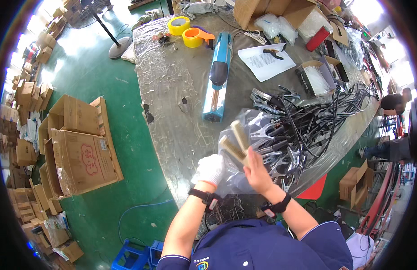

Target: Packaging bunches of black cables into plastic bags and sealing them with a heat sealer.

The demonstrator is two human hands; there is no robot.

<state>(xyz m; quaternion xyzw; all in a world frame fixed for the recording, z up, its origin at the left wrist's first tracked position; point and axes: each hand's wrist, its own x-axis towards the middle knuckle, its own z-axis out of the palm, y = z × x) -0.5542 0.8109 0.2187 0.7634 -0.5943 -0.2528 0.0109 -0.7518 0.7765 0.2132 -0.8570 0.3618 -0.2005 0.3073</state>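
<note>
In front of me, my right hand [259, 173], bare, is closed around two beige brush-like pieces [234, 143] with pale, ridged sides; they fan apart above my fingers. My left hand [209, 170] wears a white glove, and its fingers are closed at the edge of a clear plastic bag [233, 179]. The bag lies between my hands and partly under the beige pieces. Close to my right hand sits a heap of metal spring clamps [280, 162] with black grips, joined to black cables [323, 121] on plastic sheeting.
A teal heat sealer [217, 76] lies beyond my hands. Farther off are yellow tape [178, 25], an orange tape dispenser [196, 38], a paper sheet [266, 63], a small box of white strips [314, 78] and a red cylinder [318, 38]. Cartons [82, 159] stand on a pallet at left.
</note>
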